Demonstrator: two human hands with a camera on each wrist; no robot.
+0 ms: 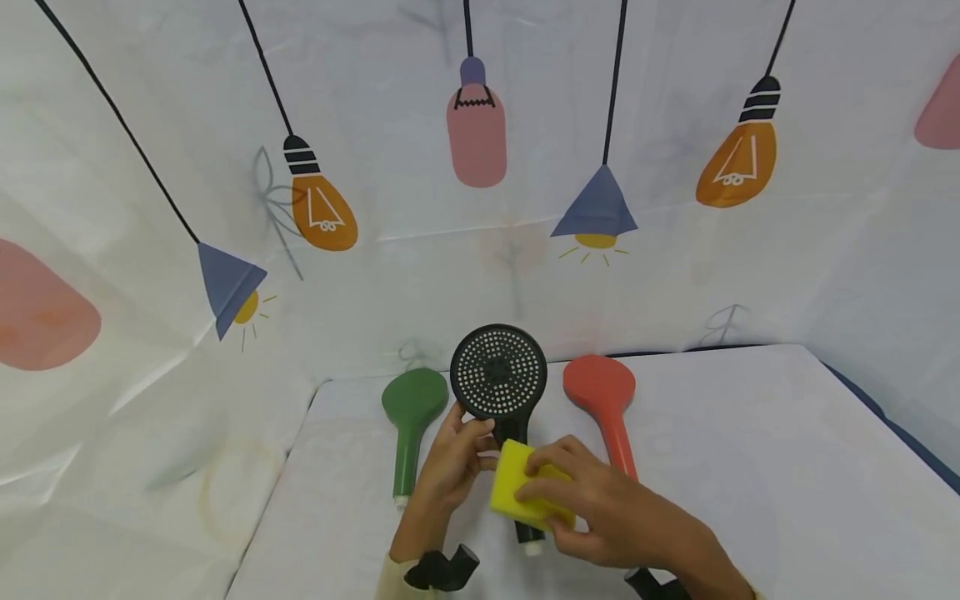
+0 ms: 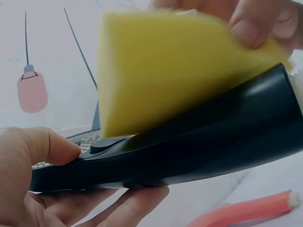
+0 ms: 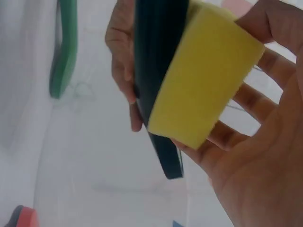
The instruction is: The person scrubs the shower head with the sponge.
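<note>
A yellow sponge [image 1: 508,479] is touching a black shower head [image 1: 498,375], lower centre of the head view!
The left hand [image 1: 453,458] is gripping its neck [image 1: 511,428], the right hand [image 1: 603,500] is pinching the sponge; a green shower head [image 1: 409,423] is lying left, a red shower head [image 1: 611,414] right.

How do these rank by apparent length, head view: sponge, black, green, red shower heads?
1. Black shower head
2. Green shower head, red shower head: unsure; right hand hides red's lower end
3. Yellow sponge
</note>
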